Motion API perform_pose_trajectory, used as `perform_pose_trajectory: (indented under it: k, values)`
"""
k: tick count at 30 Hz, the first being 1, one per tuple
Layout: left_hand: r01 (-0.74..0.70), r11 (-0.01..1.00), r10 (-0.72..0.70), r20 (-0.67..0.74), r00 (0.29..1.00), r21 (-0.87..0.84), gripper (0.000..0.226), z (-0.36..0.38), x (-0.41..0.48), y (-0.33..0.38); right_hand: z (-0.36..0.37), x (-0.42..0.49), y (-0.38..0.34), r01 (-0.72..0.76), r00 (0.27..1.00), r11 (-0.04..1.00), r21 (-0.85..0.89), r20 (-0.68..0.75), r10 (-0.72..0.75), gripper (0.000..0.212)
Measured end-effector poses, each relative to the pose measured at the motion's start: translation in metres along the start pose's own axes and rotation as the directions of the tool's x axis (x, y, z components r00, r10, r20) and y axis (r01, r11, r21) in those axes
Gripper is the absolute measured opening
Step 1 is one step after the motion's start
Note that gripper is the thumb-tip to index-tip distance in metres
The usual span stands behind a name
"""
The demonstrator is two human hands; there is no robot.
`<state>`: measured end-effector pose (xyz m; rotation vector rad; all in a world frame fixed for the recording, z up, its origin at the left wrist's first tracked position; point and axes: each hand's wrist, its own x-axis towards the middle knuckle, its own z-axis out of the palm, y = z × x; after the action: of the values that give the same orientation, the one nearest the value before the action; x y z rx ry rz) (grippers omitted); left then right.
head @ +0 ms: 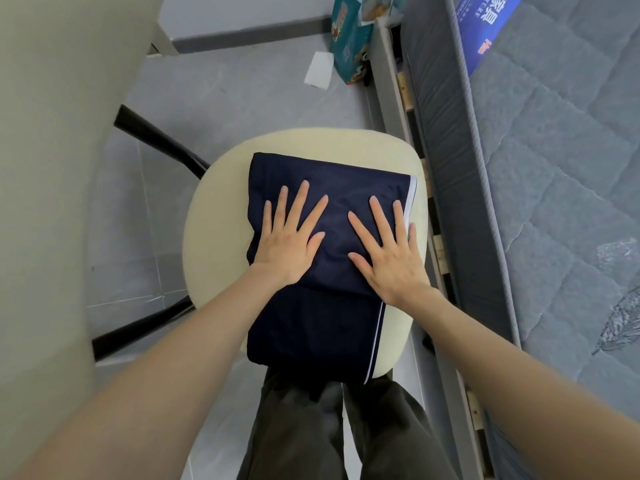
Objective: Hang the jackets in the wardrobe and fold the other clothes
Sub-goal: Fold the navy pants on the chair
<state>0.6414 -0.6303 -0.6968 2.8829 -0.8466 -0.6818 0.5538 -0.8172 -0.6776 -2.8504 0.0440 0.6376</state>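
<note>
we have both palms flat on the navy garment [322, 330], which lies on the cream chair seat [214, 216] right in front of us, its long axis running from our knees toward the seat's far edge. the left grip [287, 245] and the right grip [391, 259] rest side by side on the far half, fingers straight and fanned, pressing down and closed round nothing — neither is nearer than the other. a doubled layer covers that far half, and its near edge crosses the cloth just under the heels of our palms. the single near half runs back from there and hangs a little over the seat's near rim, above our own dark trousers [304, 431]. a white stripe runs down the garment's right side. we judge the next fold goes along that long axis, so the near flap below our wrists is the part to reach for. black chair legs [156, 140] stand on a grey tiled floor [207, 95]. a grey mattress [554, 174] lies close on the right, with a teal box [349, 43] and a white paper [318, 69] farther off.
</note>
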Motion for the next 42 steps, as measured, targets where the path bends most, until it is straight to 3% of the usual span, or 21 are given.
perform_pose_trajectory:
  k: [2, 4, 6, 7, 8, 10, 12, 14, 17, 21, 25, 30, 32, 35, 37, 40, 42]
  values:
    - [-0.014, 1.0, 0.014, -0.037, 0.999, -0.011, 0.06, 0.007, -0.006, -0.003, 0.004, 0.001, 0.008, 0.053, 0.997, 0.988, 0.146, -0.07, -0.043, 0.06]
    - [-0.015, 0.999, 0.01, -0.092, 0.996, -0.048, 0.06, 0.006, -0.011, -0.003, 0.004, -0.003, 0.009, 0.025, 0.974, 0.959, 0.284, -0.222, 0.04, 0.054]
    - [0.004, 0.994, -0.02, -0.145, 0.989, -0.114, 0.057, -0.001, -0.015, -0.001, 0.002, -0.011, 0.005, -0.104, 0.879, 0.905, 0.413, -0.387, 0.277, 0.048]
    - [0.014, 0.987, -0.04, -0.158, 0.987, -0.159, 0.055, -0.005, -0.016, 0.002, 0.001, -0.016, 0.001, -0.209, 0.812, 0.833, 0.513, -0.384, 0.44, 0.045]
    - [0.02, 0.98, -0.053, -0.165, 0.985, -0.198, 0.054, -0.009, -0.016, 0.006, 0.001, -0.021, -0.003, -0.308, 0.741, 0.712, 0.631, -0.31, 0.596, 0.041]
    - [0.015, 0.974, -0.055, -0.174, 0.983, -0.225, 0.053, -0.017, -0.011, 0.015, 0.001, -0.025, -0.003, -0.457, 0.631, 0.365, 0.811, 0.007, 0.776, 0.033]
    - [-0.001, 0.975, -0.038, -0.172, 0.984, -0.222, 0.053, -0.025, -0.001, 0.024, -0.003, -0.026, -0.001, -0.553, 0.598, 0.029, 0.833, 0.372, 0.71, 0.031]
    - [-0.039, 0.977, 0.003, -0.169, 0.986, -0.209, 0.054, -0.033, 0.013, 0.034, -0.008, -0.028, 0.004, -0.563, 0.633, -0.09, 0.821, 0.499, 0.592, 0.031]
    - [-0.107, 0.986, 0.093, -0.112, 0.989, -0.128, 0.056, -0.042, 0.046, 0.053, -0.012, -0.03, 0.006, -0.459, 0.736, -0.031, 0.888, 0.399, 0.547, 0.032]
    - [-0.052, 0.984, 0.061, 0.046, 0.997, -0.168, 0.059, -0.046, 0.08, 0.071, -0.02, -0.023, 0.01, -0.316, 0.805, 0.11, 0.942, 0.204, 0.558, 0.034]
    - [0.007, 0.977, -0.003, 0.021, 1.0, -0.214, 0.051, -0.047, 0.082, 0.07, -0.032, -0.004, 0.018, -0.209, 0.747, 0.14, 0.968, 0.066, 0.662, 0.026]
    - [-0.097, 0.97, 0.087, -0.054, 0.995, -0.223, 0.047, -0.049, 0.066, 0.049, -0.028, 0.009, 0.03, -0.429, 0.668, 0.065, 0.901, 0.268, 0.694, 0.011]
    - [-0.095, 0.969, 0.09, -0.036, 0.995, -0.229, 0.051, -0.052, 0.063, 0.032, -0.036, 0.011, 0.03, -0.398, 0.65, 0.079, 0.914, 0.22, 0.728, 0.024]
    - [-0.043, 0.988, 0.057, 0.09, 0.994, -0.149, 0.068, -0.059, 0.065, 0.006, -0.054, 0.016, 0.017, -0.238, 0.725, 0.405, 0.883, -0.116, 0.679, 0.038]
    - [-0.022, 0.997, 0.034, 0.169, 0.985, -0.073, 0.083, -0.065, 0.07, -0.008, -0.061, 0.024, 0.007, -0.175, 0.807, 0.581, 0.794, -0.222, 0.547, 0.043]
    - [-0.039, 0.999, 0.046, 0.235, 0.971, -0.036, 0.097, -0.076, 0.08, -0.017, -0.071, 0.044, 0.01, -0.296, 0.93, 0.79, 0.536, -0.025, 0.366, 0.076]
    - [-0.055, 0.998, 0.053, 0.267, 0.962, -0.002, 0.096, -0.081, 0.083, -0.018, -0.078, 0.056, 0.013, -0.339, 0.941, 0.883, 0.324, 0.137, 0.31, 0.095]
